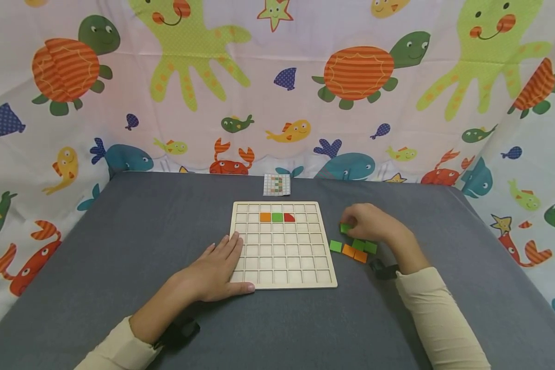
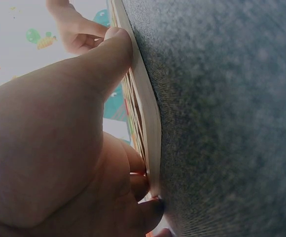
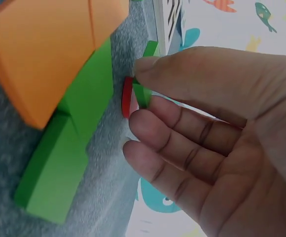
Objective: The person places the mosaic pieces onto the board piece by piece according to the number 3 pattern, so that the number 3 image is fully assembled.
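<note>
Head view, and pinching a green tile (image 1: 345, 228) right of the board (image 1: 281, 262) with the right hand (image 1: 374, 223), resting the left hand (image 1: 215, 272), straight-fingered, on its left edge, seemingly early on, with three tiles (image 1: 277, 217) set in one row and loose tiles (image 1: 361, 256) probably awaiting placement

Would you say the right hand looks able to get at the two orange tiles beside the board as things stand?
Probably yes: the orange tiles lie close to the right hand with nothing on top of them, though it would likely need to put down the green tile it pinches first.
</note>
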The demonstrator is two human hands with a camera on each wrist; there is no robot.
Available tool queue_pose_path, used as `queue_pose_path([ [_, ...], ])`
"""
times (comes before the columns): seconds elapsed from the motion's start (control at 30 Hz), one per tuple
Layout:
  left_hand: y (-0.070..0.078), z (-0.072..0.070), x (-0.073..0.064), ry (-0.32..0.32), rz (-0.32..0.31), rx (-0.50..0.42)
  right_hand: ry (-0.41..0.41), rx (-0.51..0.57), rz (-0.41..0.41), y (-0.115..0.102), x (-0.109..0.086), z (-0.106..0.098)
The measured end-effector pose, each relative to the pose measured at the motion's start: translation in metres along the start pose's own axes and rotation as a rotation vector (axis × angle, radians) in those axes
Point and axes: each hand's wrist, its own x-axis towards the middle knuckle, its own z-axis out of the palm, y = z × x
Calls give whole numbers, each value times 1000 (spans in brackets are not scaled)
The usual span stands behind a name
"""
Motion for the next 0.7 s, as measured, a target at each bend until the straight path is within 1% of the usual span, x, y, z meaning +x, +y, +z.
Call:
queue_pose_path([
  [0.13,-1,1,1,4,2,3,1,-8,-36,-3,5,1],
  [0.33,-1,2,1,0,0,2,-14,13,-61,-9,11,3],
  [0.7,-1,2,1,-6,-5,2,-34,37,-79,-17,23,7],
])
